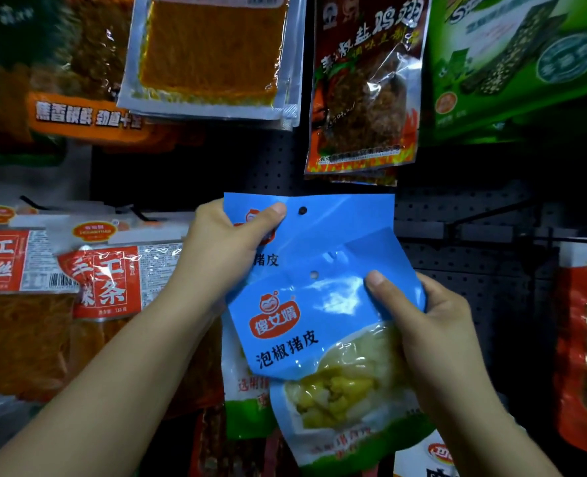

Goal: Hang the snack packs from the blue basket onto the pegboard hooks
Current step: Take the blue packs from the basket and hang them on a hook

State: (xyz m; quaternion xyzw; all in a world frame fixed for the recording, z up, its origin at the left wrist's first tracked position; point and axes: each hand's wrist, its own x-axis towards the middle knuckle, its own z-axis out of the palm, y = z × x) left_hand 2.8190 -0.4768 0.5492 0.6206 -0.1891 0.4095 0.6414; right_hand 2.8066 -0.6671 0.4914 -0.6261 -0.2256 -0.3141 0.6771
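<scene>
The left hand point(221, 246) pinches the upper left corner of the rear blue snack pack point(333, 222), thumb on the front face beside the punched hang hole, the other fingers hidden behind the pack. The right hand point(433, 335) grips the right edge of the front blue snack pack point(285, 325), thumb pressed on the front face, the remaining fingers wrapped behind. The front pack overlaps the lower part of the rear pack and tilts to the right; its top edge is folded over, and its clear window shows yellow contents. Both packs are held in the air in front of the black pegboard point(457, 270), just below a hanging red-and-orange chicken-wing pack point(364, 87). An empty black hook point(484, 210) projects from the pegboard to the right of the rear pack. Red-labelled packs point(102, 280) hang to the left, behind the left forearm. A green seaweed pack point(512, 63) hangs at the upper right, and a clear pack with orange contents point(212, 49) hangs at the upper centre.
</scene>
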